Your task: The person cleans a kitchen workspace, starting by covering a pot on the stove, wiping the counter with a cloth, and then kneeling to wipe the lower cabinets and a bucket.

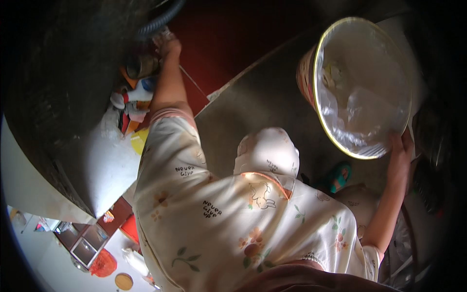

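Observation:
My right hand (400,146) grips the lower right rim of a round waste bin (318,87), which has a yellow-green rim and reddish stripes outside. A clear plastic bag (354,137) lines the bin, with some pale scraps (334,75) inside. At the upper left, my left hand (168,43) reaches under a dark corrugated hose (162,18). Something shiny shows at its blurred fingers; whether they hold it, I cannot tell. Near that forearm are a dark cylindrical container (143,65) and a white bottle (136,94) with a red band.
A dark red surface (219,40) with a pale edge lies ahead. A large dark curved object fills the left side. Beside it are a yellow item (139,141) and plastic wrappings (112,122). Lower left are a shelf unit (89,244) and a red bag (104,262). A teal sandal (342,177) shows below the bin.

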The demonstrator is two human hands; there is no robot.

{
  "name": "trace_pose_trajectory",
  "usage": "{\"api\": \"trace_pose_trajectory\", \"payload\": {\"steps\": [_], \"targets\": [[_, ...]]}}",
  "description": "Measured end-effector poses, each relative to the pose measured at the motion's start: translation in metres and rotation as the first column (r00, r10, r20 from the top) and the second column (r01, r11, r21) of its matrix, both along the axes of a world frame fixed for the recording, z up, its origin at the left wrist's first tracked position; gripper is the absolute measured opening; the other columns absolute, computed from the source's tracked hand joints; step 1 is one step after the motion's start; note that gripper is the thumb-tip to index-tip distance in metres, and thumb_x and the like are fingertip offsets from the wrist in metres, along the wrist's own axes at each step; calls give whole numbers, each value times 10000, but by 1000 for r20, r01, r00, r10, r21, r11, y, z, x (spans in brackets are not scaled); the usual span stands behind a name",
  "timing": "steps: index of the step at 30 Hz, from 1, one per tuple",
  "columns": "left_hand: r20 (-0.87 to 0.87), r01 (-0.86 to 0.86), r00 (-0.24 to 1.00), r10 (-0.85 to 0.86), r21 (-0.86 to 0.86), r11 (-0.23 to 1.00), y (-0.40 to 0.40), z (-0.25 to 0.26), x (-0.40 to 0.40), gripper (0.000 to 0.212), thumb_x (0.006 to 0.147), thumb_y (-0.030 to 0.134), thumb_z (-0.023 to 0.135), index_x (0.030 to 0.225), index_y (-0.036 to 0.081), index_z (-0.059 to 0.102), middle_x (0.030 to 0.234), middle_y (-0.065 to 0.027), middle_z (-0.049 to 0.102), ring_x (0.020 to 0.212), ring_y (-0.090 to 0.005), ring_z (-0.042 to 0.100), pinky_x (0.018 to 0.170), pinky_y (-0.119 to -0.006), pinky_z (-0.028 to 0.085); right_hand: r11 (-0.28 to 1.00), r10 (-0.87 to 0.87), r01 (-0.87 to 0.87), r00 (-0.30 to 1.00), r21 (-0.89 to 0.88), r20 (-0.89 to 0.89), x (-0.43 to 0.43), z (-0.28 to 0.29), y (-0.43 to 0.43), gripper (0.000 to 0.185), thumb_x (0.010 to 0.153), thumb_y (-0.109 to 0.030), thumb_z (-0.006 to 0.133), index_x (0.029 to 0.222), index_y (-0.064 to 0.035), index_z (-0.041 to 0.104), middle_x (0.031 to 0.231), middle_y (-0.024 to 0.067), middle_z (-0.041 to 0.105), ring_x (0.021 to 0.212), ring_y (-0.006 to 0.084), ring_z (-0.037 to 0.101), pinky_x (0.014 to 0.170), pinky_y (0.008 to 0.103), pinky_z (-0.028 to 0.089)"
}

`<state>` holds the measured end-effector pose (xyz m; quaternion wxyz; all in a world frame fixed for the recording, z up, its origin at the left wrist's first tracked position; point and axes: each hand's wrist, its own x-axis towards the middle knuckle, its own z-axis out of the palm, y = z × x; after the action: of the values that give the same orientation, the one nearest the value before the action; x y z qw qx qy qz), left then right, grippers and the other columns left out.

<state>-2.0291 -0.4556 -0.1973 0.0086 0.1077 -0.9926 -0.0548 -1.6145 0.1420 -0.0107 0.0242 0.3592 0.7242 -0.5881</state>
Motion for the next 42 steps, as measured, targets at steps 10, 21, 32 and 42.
{"api": "trace_pose_trajectory", "payload": {"steps": [10,21,32,42], "targets": [[-133,206,970,-203,6,979,42,6,254,548,1020,341,437,1463,19,420,1591,-140,298,1499,-285,201,1210,-470,140,968,249,-242,949,61,-192,-147,2,-69,259,901,-228,579,995,8,628,794,35,618,642,95,548,593,256,428],[-232,-257,945,229,-100,961,-110,-31,326,567,1035,361,398,1462,-11,393,1551,-195,346,1477,-327,246,1174,-501,244,941,338,-337,927,34,-161,-241,-10,-93,443,895,-441,634,976,-9,688,797,82,701,689,138,625,668,272,476],[-136,-307,944,302,-19,951,-140,-20,349,558,1037,295,388,1471,-53,344,1551,-246,309,1466,-376,236,1195,-461,214,878,422,-468,854,-96,-304,-181,-38,-79,511,1003,-438,505,1266,-13,613,995,90,700,854,143,654,798,276,493],[5,-710,699,715,124,694,-255,-52,411,526,1007,250,433,1427,-66,405,1518,-242,369,1429,-397,299,1192,-426,231,847,518,-509,855,-157,25,-120,-90,-55,530,1022,-439,469,1343,-29,569,1027,71,670,923,126,621,851,279,480]]}}
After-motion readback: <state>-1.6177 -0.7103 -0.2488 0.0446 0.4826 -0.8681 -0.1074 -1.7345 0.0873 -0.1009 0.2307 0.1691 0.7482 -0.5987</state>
